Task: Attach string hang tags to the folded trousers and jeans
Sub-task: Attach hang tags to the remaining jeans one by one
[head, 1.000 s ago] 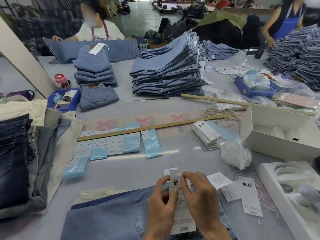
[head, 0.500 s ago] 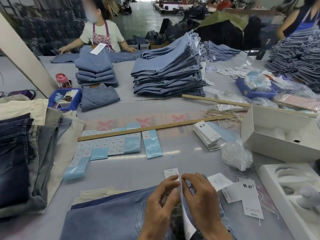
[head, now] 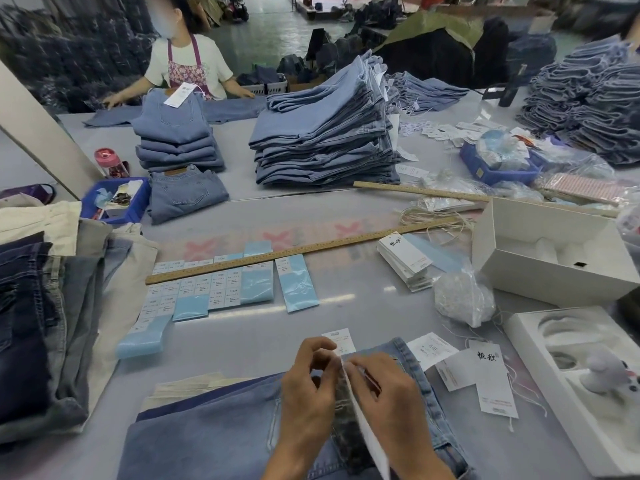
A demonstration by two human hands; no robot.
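Currently: tagging step in hand. Left hand (head: 306, 389) and right hand (head: 384, 393) both pinch the top of 1 white hang tag (head: 363, 431), held edge-on above the folded jeans (head: 214, 441) lying near centre on the table (head: 242, 327). String not resolvable, too fine to see. 2 loose tags (head: 491, 379) lie just right of the jeans. Judgement: the next move calls for threading the tag's loop through a belt loop, needing a steady pinch and slack string.
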